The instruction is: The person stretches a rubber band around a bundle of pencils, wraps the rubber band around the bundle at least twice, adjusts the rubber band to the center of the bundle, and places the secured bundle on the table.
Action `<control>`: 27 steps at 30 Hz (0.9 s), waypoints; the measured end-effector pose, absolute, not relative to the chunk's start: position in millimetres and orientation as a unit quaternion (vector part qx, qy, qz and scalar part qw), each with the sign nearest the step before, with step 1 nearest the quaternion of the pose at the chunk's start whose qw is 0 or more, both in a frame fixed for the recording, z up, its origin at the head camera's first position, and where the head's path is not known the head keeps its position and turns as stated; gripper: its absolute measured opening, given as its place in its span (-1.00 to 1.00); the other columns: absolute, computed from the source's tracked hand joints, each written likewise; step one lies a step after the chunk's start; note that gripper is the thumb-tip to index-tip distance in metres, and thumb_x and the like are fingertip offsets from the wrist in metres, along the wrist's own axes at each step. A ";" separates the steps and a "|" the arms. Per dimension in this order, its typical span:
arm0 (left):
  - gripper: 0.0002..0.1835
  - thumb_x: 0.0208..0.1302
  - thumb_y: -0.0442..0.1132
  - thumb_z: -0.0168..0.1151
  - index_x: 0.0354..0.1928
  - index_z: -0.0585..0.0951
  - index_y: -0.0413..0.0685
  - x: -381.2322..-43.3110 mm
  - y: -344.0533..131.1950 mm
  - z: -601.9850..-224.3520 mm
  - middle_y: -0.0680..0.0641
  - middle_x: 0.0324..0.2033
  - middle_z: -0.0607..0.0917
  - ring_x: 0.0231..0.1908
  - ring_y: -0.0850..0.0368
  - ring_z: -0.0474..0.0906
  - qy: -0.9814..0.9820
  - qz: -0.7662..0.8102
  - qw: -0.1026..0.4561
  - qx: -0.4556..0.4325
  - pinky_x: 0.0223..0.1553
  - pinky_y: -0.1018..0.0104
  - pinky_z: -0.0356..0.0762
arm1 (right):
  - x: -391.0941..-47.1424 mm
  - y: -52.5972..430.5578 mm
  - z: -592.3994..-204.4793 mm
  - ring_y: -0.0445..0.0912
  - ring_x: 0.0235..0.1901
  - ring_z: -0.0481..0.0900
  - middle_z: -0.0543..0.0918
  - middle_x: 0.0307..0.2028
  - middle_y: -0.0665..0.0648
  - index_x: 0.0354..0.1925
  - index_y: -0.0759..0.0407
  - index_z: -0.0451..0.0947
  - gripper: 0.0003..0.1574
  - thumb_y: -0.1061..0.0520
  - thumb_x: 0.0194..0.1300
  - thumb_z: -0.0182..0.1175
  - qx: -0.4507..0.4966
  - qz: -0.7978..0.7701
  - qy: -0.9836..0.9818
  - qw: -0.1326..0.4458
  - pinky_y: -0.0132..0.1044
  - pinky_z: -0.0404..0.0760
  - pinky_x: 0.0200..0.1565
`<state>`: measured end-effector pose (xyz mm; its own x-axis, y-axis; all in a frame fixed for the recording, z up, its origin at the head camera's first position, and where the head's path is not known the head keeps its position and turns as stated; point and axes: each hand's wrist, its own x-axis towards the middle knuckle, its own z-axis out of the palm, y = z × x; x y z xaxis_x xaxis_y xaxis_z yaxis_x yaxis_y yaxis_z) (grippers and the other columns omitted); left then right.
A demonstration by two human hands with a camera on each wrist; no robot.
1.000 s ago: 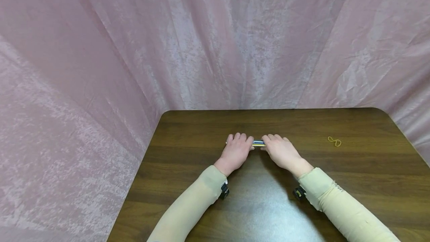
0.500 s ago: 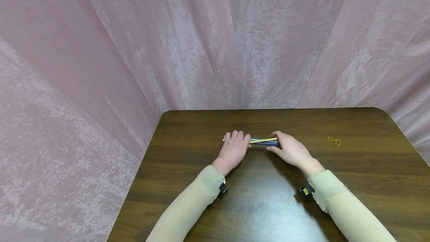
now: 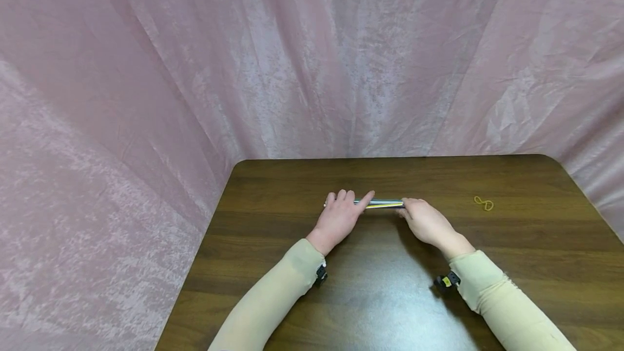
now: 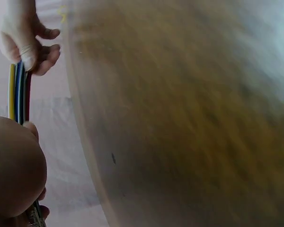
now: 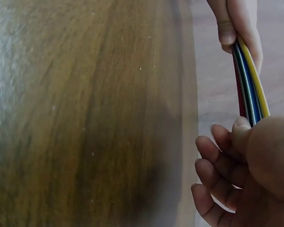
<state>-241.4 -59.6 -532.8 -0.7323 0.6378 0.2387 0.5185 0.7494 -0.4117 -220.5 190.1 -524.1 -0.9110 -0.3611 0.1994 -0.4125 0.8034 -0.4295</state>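
Observation:
A bundle of long thin pencils (image 3: pixel 385 203), striped yellow, blue, green and dark red, spans the space between both hands, lying sideways over the far half of the table. My left hand (image 3: pixel 338 215) grips its left part from above, index finger stretched out along it. In the left wrist view, shiny metal bands on the pencils (image 4: pixel 35 217) show beyond that hand. Thumb and fingers of my right hand (image 3: pixel 428 222) pinch the right end. In the right wrist view, the other fingers (image 5: pixel 217 165) of that hand are loosely bent, away from the pencils.
A twisted yellow rubber band (image 3: pixel 484 203) lies on the brown wooden table (image 3: pixel 517 264), right of the hands. A pink curtain (image 3: pixel 312 58) hangs behind the table's far edge and along the left side.
The right hand has slid rightward, baring more of the bundle, and now pinches its end. The splayed, crossing pencils have come closer together. The left index finger has lifted and straightened.

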 end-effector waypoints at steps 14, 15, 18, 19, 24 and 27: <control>-0.59 0.58 -0.28 -0.18 0.37 0.32 0.13 -241.4 -61.0 -530.4 -0.01 -0.17 0.51 -0.23 0.04 0.38 -0.911 0.189 0.200 -0.307 -0.22 0.16 0.27 | -221.9 183.7 -525.3 0.27 0.14 0.47 0.60 0.07 0.31 0.13 0.33 0.48 -0.49 -0.01 0.40 0.21 0.177 0.234 -0.955 0.037 0.16 0.39 0.17; -0.65 0.59 -0.27 -0.23 0.30 0.36 0.09 -241.1 -61.1 -530.3 0.00 -0.18 0.50 -0.22 0.05 0.38 -0.910 0.191 0.204 -0.307 -0.23 0.17 0.26 | -221.5 182.0 -525.0 0.27 0.13 0.47 0.61 0.05 0.31 0.12 0.34 0.49 -0.49 0.00 0.38 0.22 0.178 0.233 -0.955 0.040 0.16 0.39 0.17; -0.62 0.60 -0.27 -0.45 0.12 0.43 0.03 -240.1 -61.5 -530.2 0.02 -0.25 0.47 -0.27 0.07 0.36 -0.902 0.195 0.227 -0.311 -0.26 0.21 0.20 | -219.6 176.7 -523.8 0.29 0.14 0.46 0.59 0.07 0.35 0.13 0.39 0.47 -0.46 0.02 0.37 0.23 0.174 0.240 -0.955 0.036 0.16 0.38 0.18; -0.58 0.60 -0.28 -0.51 0.10 0.44 0.02 -239.7 -61.7 -530.1 0.02 -0.27 0.47 -0.29 0.08 0.35 -0.900 0.194 0.236 -0.311 -0.28 0.22 0.17 | -219.1 174.9 -523.2 0.29 0.14 0.47 0.58 0.07 0.36 0.13 0.41 0.46 -0.44 0.02 0.37 0.22 0.169 0.245 -0.954 0.030 0.15 0.38 0.18; -0.58 0.60 -0.30 -0.50 0.10 0.44 0.02 -239.5 -62.0 -529.1 0.02 -0.29 0.46 -0.32 0.07 0.32 -0.900 0.192 0.240 -0.307 -0.31 0.22 0.13 | -218.7 171.8 -519.0 0.27 0.12 0.47 0.59 0.03 0.34 0.09 0.39 0.47 -0.43 -0.03 0.33 0.21 0.131 0.259 -0.957 0.007 0.16 0.39 0.15; -0.69 0.60 -0.28 -0.31 0.19 0.39 0.03 -240.3 -61.7 -528.2 0.01 -0.23 0.47 -0.27 0.06 0.32 -0.910 0.197 0.206 -0.302 -0.27 0.19 0.20 | -218.4 173.5 -515.5 0.31 0.14 0.44 0.60 0.00 0.36 0.02 0.41 0.51 -0.45 -0.03 0.30 0.19 0.116 0.238 -0.964 0.001 0.18 0.37 0.16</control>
